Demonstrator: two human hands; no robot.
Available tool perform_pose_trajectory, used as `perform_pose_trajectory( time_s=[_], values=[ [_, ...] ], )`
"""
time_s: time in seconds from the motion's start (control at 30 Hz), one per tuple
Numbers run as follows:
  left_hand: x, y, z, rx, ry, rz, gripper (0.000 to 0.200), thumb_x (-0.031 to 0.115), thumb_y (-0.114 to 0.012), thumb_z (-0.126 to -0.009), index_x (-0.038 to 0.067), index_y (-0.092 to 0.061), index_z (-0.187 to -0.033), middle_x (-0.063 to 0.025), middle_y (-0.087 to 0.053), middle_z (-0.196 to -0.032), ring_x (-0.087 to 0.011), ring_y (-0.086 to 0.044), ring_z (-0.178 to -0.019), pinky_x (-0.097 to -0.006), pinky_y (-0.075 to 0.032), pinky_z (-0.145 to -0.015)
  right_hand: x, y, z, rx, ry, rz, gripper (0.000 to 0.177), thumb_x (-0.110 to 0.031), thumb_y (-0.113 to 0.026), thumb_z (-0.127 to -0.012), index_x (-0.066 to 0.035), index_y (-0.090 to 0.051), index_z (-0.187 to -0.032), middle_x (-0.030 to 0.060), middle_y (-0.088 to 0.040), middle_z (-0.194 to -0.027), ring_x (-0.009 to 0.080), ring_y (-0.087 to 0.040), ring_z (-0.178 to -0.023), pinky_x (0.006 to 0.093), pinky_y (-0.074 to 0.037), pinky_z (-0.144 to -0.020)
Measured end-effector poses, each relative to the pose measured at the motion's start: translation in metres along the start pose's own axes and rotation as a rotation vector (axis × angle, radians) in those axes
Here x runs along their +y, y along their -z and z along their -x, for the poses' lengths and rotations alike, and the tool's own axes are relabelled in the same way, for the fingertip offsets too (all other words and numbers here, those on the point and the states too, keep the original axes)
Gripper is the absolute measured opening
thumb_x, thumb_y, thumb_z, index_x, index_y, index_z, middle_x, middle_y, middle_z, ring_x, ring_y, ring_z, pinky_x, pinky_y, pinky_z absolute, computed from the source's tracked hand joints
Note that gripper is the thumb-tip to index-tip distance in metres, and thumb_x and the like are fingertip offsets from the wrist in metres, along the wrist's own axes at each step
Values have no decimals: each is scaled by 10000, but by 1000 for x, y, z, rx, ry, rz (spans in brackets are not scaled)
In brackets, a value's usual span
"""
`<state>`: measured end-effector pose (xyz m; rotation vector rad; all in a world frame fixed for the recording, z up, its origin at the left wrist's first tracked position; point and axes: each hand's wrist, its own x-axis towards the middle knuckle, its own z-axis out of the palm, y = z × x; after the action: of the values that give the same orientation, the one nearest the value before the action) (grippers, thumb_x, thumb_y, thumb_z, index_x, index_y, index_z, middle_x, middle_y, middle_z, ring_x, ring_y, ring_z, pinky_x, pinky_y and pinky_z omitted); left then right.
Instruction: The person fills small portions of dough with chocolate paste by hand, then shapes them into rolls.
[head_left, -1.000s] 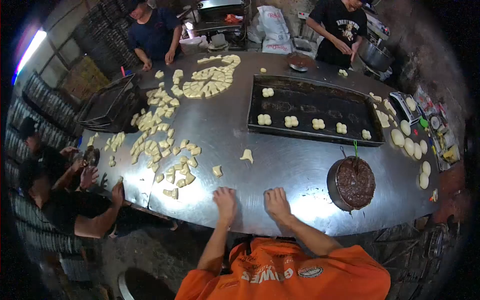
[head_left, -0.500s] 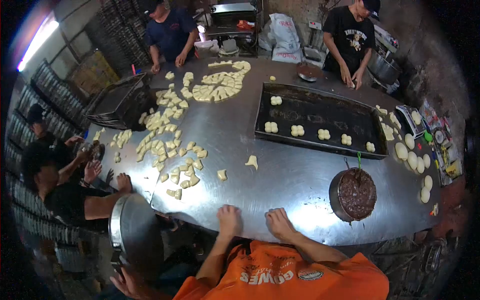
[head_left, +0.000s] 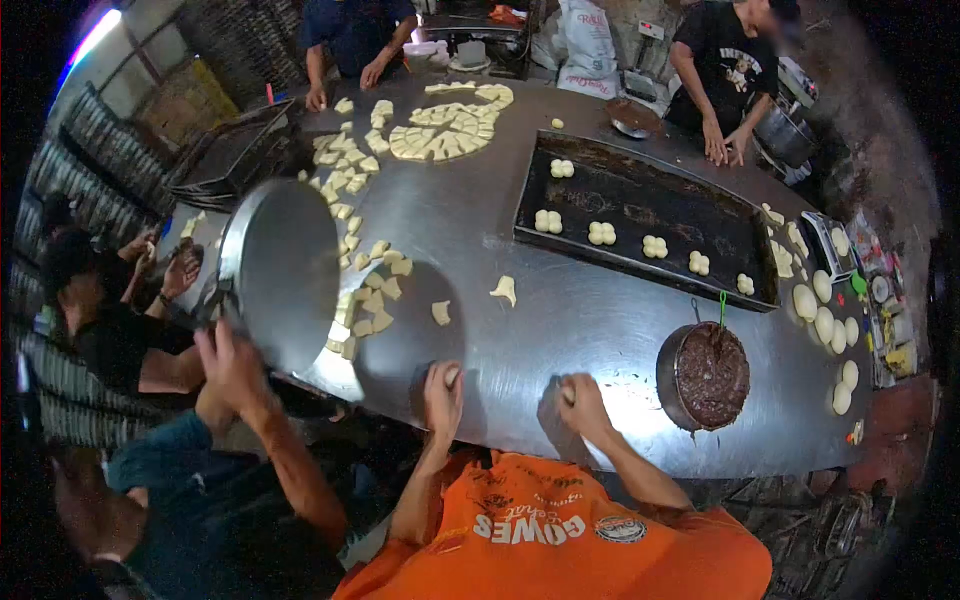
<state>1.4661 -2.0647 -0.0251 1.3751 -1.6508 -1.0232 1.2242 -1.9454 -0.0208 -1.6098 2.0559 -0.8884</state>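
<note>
Left hand (head_left: pixel 443 397) curls over a small dough piece (head_left: pixel 452 376) at the near edge of the steel table (head_left: pixel 560 320). My right hand (head_left: pixel 585 405) cups a second dough piece (head_left: pixel 568 393) the same way, both pressed to the metal.

I judge the work to be at an early stage. The black baking tray (head_left: pixel 640 200) carries only a handful of shaped buns (head_left: pixel 601 233) and is mostly bare. Scores of cut dough pieces (head_left: pixel 375 300) lie loose across the table, and the pot of brown filling (head_left: pixel 662 375) beside my right hand looks nearly full. Round dough balls (head_left: pixel 825 322) wait along the right edge.

To my left, another person holds up a round metal pan (head_left: pixel 285 265).

My orange shirt (head_left: pixel 560 560) reads "GOWES", seen upside down. The red print on the sack (head_left: pixel 588 40) at the far end is too small to read.
</note>
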Motion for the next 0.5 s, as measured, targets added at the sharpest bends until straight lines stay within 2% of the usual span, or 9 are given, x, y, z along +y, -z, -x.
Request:
perform_pose_trajectory(
  time_s=[0.03,0.1,0.13,0.2,0.23,0.3,0.37,0.4,0.5],
  values=[
    [9,-6,-11,45,-77,18,222,96,-678,-892,-9,-628,-1081,-178,-617,-1047,-321,-572,-1062,-441,-443,-934,-4,8,-23,-57,-90,-53,289,-99,-669,-821,34,-581,-1062,234,-569,-994,382,-538,-991,481,-439,-887],
    [4,-37,-31,-20,-295,-148,249,109,-718,-865,6,-632,-1075,-154,-619,-1086,-335,-598,-1015,-406,-473,-912,-4,9,-71,23,-5,-49,295,-134,-690,-834,15,-620,-1079,230,-601,-1046,370,-558,-1032,468,-452,-920],
    [4,-41,-39,-14,-293,-150,249,109,-718,-865,6,-632,-1075,-154,-619,-1086,-335,-598,-1015,-406,-473,-912,11,-3,-97,-70,51,90,326,-165,-687,-850,11,-623,-1117,226,-605,-1081,370,-555,-1058,466,-440,-953],
    [7,-50,-54,-326,-490,-222,266,92,-700,-862,12,-637,-1108,-174,-604,-1113,-357,-551,-1096,-443,-428,-968,22,-9,-125,-156,110,234,358,-197,-685,-866,6,-625,-1155,223,-609,-1116,371,-552,-1085,464,-428,-986],
    [3,-51,-65,-320,-505,-225,266,92,-700,-862,12,-637,-1108,-174,-604,-1113,-357,-551,-1096,-443,-428,-968,8,-9,-139,-86,117,272,369,-236,-665,-882,5,-629,-1160,223,-599,-1174,376,-544,-1100,461,-419,-989],
    [-9,-36,-90,101,-401,-407,304,124,-691,-870,30,-623,-1150,-184,-578,-1223,-372,-519,-1164,-460,-422,-988,-13,-16,-167,6,134,302,386,-276,-646,-899,4,-633,-1165,222,-588,-1232,381,-536,-1114,457,-410,-993],
    [-16,-18,-111,99,-420,-486,342,70,-671,-858,21,-610,-1191,-193,-557,-1274,-381,-471,-1233,-474,-406,-1012,-13,-41,-196,-14,163,100,408,-282,-649,-896,1,-634,-1190,224,-588,-1233,399,-500,-1170,449,-393,-1028],
    [-32,-20,-119,44,-321,-478,354,53,-668,-848,16,-610,-1195,-199,-566,-1265,-381,-488,-1229,-469,-413,-1007,-6,-63,-210,53,270,22,364,-205,-658,-872,-8,-635,-1177,228,-594,-1185,412,-516,-1132,453,-410,-1009],
    [-40,-10,-131,-11,-207,-384,375,24,-663,-838,15,-609,-1208,-210,-597,-1221,-387,-559,-1162,-440,-448,-974,-7,-97,-226,-69,225,152,330,-105,-649,-845,-12,-628,-1161,227,-598,-1107,399,-532,-1085,454,-431,-963]
  ],
)
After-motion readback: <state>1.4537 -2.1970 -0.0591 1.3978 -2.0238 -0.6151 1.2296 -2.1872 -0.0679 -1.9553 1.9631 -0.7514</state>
